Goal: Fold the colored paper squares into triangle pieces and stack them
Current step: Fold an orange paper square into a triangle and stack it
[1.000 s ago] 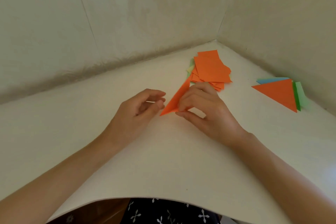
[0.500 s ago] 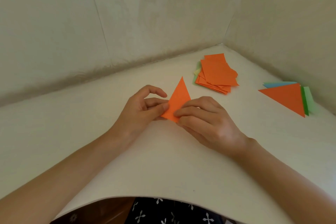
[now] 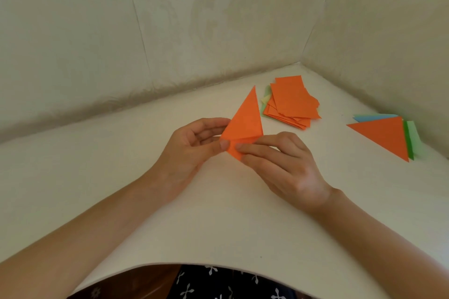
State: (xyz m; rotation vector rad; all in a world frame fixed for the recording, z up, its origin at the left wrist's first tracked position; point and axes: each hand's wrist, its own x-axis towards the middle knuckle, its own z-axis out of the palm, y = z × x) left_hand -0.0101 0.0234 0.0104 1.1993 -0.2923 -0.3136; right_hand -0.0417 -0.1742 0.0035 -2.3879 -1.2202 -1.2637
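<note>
The left hand (image 3: 192, 145) and right hand (image 3: 284, 165) both pinch the lower corner of a folded orange paper triangle (image 3: 245, 121) between them. Folding looks unfinished; its crease likely needs pressing before it joins the stacked coloured paper triangles (image 3: 384, 136) beyond the right hand.

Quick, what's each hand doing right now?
Left hand: pinches the folded orange paper triangle near its lower corner.
Right hand: grips the same triangle's lower corner from the other side.
</note>
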